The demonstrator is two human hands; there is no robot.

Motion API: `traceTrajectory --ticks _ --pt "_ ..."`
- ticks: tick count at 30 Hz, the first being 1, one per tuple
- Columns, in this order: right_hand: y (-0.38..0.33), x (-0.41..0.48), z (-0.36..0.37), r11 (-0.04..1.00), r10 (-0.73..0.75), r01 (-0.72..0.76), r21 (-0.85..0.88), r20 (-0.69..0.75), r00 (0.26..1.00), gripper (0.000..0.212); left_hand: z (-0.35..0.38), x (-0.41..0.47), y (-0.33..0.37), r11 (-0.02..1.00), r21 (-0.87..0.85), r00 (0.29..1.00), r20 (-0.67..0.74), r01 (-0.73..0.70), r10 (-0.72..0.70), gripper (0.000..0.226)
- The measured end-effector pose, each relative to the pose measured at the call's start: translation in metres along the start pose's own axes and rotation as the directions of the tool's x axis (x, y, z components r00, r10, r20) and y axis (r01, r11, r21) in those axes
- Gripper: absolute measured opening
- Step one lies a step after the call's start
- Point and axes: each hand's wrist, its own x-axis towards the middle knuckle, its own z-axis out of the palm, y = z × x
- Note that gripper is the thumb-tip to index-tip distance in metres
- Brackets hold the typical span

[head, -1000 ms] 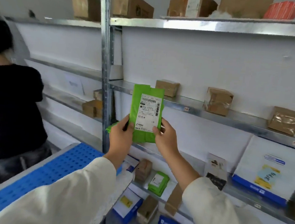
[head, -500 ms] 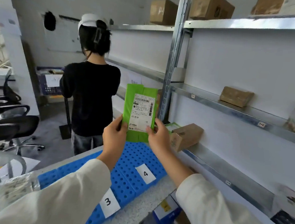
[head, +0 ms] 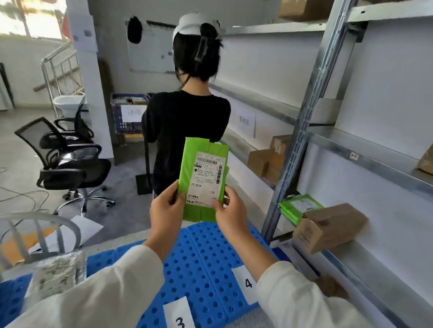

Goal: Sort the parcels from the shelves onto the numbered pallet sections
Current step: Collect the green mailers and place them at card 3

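A: Hands status?

B: Both are on the green poly mailer [head: 204, 178]. Our left hand [head: 166, 211] pinches its lower left edge, thumb on the front, fingers curled behind. Our right hand [head: 229, 214] pinches the lower right corner, thumb tip on the white shipping label [head: 206, 181].

A: Orientation?

B: Upright, label facing us, barcode at the top. The bottom part sits between our two hands and the rest stands above them.

A: Where is it relative to the pallet?

B: In the air above the blue perforated pallet [head: 202, 266], touching nothing but our hands. On the pallet, card "4" [head: 248, 282] lies just beside our right forearm. Nearer us, card "3" [head: 180, 322] lies between our sleeves.

A: Shelves?

B: There is a metal rack [head: 316, 94] on our right. Its lower shelf holds a cardboard box [head: 329, 227], with a second green mailer [head: 297, 206] just beside it, next to the upright. More cartons sit further along and on top.

A: Anything else in view?

B: A person in a black top [head: 184, 135] stands with their back to us beyond the pallet, partly behind the mailer. There are black office chairs [head: 73, 163] to the left and a blue crate [head: 128, 113] with a paper sign by the wall. The label print is too small for us to read.
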Motion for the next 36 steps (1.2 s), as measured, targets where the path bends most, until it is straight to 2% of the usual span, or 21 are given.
traceTrajectory --ticks 8,14,21,29,36 --pt "0.046 0.04 0.048 0.999 0.037 -0.041 0.02 0.157 0.987 0.042 -0.003 0.027 -0.053 0.995 -0.009 0.989 -0.113 0.096 -0.096 0.029" --pt "0.068 0.051 0.087 0.998 0.063 -0.055 -0.037 0.27 0.961 0.046 -0.015 0.03 -0.086 0.984 0.004 0.966 -0.194 0.177 -0.173 0.029" --pt "0.082 0.052 0.137 0.995 0.091 -0.069 -0.07 0.392 0.915 0.049 -0.046 0.029 -0.115 0.966 0.003 0.932 -0.265 0.257 -0.247 0.038" --pt "0.101 0.053 0.187 0.99 0.137 -0.105 -0.091 0.505 0.852 0.042 -0.073 0.036 -0.151 0.938 0.002 0.881 -0.344 0.347 -0.325 0.034" --pt "0.133 0.047 0.219 0.974 0.205 -0.108 -0.198 0.577 0.791 0.052 -0.085 0.033 -0.194 0.879 0.02 0.823 -0.36 0.476 -0.438 0.037"
